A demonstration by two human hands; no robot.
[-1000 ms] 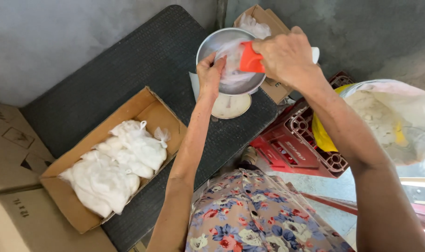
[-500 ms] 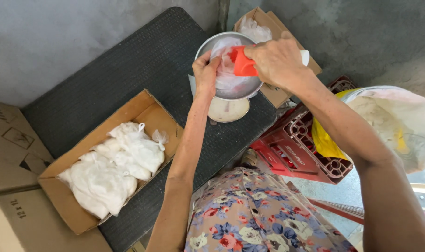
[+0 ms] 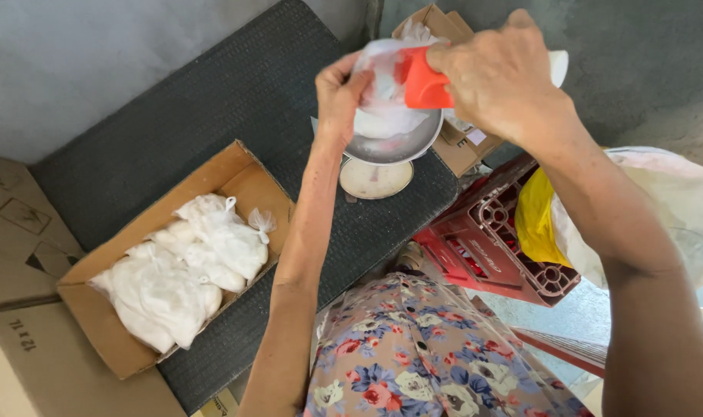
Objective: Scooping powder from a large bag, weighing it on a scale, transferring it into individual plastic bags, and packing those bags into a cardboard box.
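Note:
My left hand [image 3: 340,94] pinches the rim of a clear plastic bag [image 3: 382,100] of white powder that sits in the metal pan [image 3: 394,148] of a small weighing scale [image 3: 375,179]. My right hand [image 3: 499,77] grips an orange-red scoop [image 3: 422,80], tipped over the bag's mouth. The scale stands on a dark mat [image 3: 212,116].
An open cardboard box [image 3: 104,340] at the left holds several tied bags of white powder [image 3: 189,262]. More cardboard boxes [image 3: 19,232] lie at the far left. A red crate [image 3: 498,247] and a large sack [image 3: 660,208] with yellow lining stand at the right.
My right hand has brought the scoop left and down onto the bag's mouth. The left hand has stayed on the bag's rim; the camera has moved closer.

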